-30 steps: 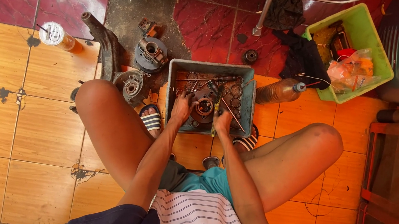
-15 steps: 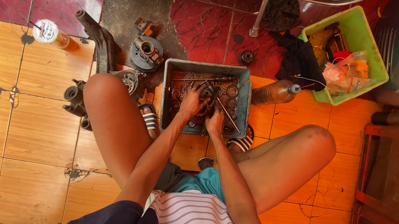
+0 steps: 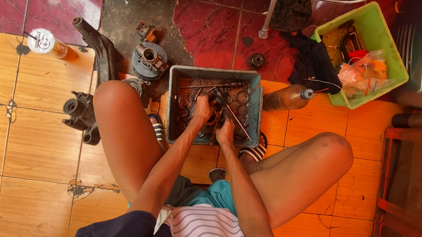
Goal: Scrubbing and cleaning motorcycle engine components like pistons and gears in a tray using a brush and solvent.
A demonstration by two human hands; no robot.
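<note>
A grey plastic tray point(image 3: 174, 86) sits on the floor between my bare knees, filled with oily metal rings, gears and long tools. My left hand point(image 3: 202, 109) is inside the tray, fingers curled on a round dark metal part point(image 3: 212, 118) near the tray's middle. Just to its right, my right hand point(image 3: 225, 131) also grips that part from the near side. What exactly the fingers close on is partly hidden by the hands themselves.
Engine parts point(image 3: 148, 60) and a dark metal arm point(image 3: 98, 49) lie at the left of the tray. A brown bottle point(image 3: 285, 97) lies to the right. A green crate point(image 3: 396, 58) with bags stands at the back right, a clear cup point(image 3: 44, 42) at the far left.
Both hands have stayed in the tray, shifting slightly toward its middle and closer together. The view has drifted a little.
</note>
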